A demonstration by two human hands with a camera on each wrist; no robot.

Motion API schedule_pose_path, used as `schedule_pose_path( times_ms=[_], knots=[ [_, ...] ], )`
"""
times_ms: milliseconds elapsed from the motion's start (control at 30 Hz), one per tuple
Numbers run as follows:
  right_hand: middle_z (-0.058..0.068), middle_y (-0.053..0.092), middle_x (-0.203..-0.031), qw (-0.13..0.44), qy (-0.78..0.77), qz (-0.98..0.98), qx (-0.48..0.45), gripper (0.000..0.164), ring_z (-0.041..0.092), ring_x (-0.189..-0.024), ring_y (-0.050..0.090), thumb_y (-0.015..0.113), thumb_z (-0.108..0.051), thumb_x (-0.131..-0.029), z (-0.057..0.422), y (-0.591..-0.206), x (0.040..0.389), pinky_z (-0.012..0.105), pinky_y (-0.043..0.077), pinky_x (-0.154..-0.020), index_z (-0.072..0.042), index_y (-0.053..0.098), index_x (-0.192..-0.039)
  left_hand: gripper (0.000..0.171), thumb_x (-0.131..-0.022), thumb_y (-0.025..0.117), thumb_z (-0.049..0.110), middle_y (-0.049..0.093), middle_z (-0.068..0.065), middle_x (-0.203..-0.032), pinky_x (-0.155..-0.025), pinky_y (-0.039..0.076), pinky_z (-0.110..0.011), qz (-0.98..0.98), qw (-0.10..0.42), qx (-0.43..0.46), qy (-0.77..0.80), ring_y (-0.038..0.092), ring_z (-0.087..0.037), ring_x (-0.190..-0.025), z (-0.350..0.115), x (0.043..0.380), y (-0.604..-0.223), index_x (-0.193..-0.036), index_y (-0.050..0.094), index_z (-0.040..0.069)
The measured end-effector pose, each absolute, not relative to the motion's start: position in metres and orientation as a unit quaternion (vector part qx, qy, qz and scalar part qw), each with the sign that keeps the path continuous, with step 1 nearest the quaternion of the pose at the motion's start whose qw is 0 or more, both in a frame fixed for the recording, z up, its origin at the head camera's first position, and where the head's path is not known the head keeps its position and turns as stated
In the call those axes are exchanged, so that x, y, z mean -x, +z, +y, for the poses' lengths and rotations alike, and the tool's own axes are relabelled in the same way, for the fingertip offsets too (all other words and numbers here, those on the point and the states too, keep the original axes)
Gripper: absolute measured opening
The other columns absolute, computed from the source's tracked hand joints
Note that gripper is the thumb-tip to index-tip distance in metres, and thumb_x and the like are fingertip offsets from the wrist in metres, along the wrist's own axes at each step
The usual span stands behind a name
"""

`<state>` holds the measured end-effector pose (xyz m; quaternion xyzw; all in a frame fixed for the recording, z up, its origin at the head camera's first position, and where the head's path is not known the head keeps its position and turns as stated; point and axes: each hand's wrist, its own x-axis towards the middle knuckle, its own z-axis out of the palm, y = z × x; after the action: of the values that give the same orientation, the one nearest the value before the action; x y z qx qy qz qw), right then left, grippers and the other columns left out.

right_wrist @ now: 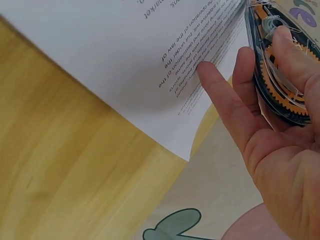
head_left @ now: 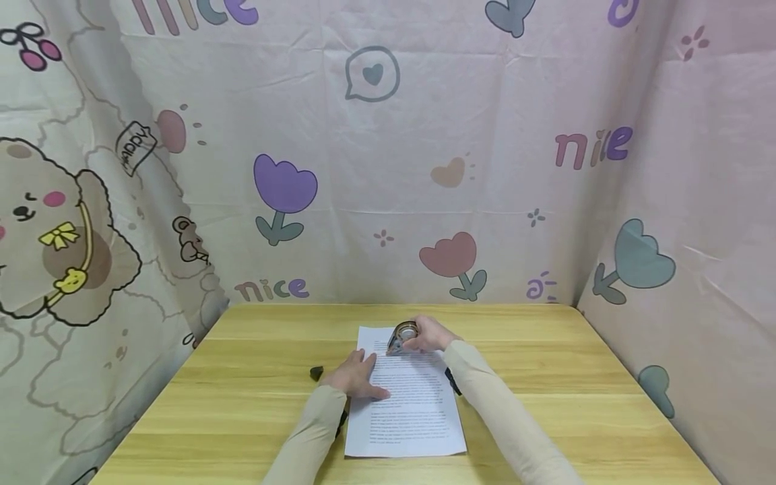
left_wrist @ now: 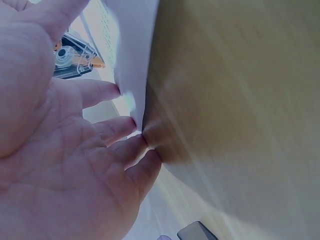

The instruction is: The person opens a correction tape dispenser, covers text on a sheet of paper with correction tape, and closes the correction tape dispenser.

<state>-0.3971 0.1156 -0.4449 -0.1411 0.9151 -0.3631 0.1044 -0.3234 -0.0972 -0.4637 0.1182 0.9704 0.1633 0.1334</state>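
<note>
A printed sheet of paper (head_left: 406,431) lies on the wooden table, its long sides running away from me. My left hand (head_left: 354,376) rests on the paper's left edge with spread fingers; in the left wrist view, the fingertips (left_wrist: 127,122) press by that edge. Near the top of the page, my right hand (head_left: 429,335) grips a correction tape dispenser (head_left: 403,334). Its clear case and orange gear (right_wrist: 280,82) show in the right wrist view. The dispenser's tip is at the text lines; whether it touches the paper I cannot tell.
A small dark object (head_left: 316,373) lies on the table (head_left: 254,404) left of my left hand. Behind the table's far edge hangs a patterned curtain (head_left: 364,168), and more cloth hangs along both sides.
</note>
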Motion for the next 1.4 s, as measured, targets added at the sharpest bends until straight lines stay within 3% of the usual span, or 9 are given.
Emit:
schedule_pose_path(
  times_ms=[400,900,1400],
  knots=[
    [0.008,0.063,-0.089,0.102,-0.362,0.917,0.135,0.037,0.016,-0.069,0.059,0.078,-0.011,-0.083,0.118,-0.448,0.398,0.038,0.059,-0.068,0.002,0.059,-0.110,0.098,-0.075,0.078,0.055,0.024,-0.024,-0.159,-0.115,0.029,-0.061,0.970,0.133,-0.117,0.167,0.023,-0.041,-0.147,-0.099,0.323,-0.466,-0.151,0.037,0.006],
    [0.009,0.064,-0.091,0.094,-0.352,0.922,0.135,0.038,0.017,-0.075,0.059,0.078,-0.010,-0.083,0.121,-0.446,0.399,0.031,0.058,-0.064,0.004,0.059,-0.111,0.098,-0.076,0.077,0.056,0.024,-0.024,-0.159,-0.116,0.028,-0.060,0.970,0.135,-0.118,0.163,0.022,-0.040,-0.148,-0.098,0.322,-0.465,-0.151,0.037,0.007],
    [0.009,0.064,-0.095,0.103,-0.351,0.924,0.111,0.038,0.018,-0.079,0.060,0.078,-0.012,-0.083,0.126,-0.445,0.398,0.031,0.058,-0.068,0.001,0.057,-0.112,0.098,-0.076,0.076,0.056,0.024,-0.025,-0.159,-0.116,0.027,-0.060,0.970,0.133,-0.122,0.162,0.023,-0.041,-0.148,-0.097,0.323,-0.464,-0.151,0.037,0.006]
  ],
)
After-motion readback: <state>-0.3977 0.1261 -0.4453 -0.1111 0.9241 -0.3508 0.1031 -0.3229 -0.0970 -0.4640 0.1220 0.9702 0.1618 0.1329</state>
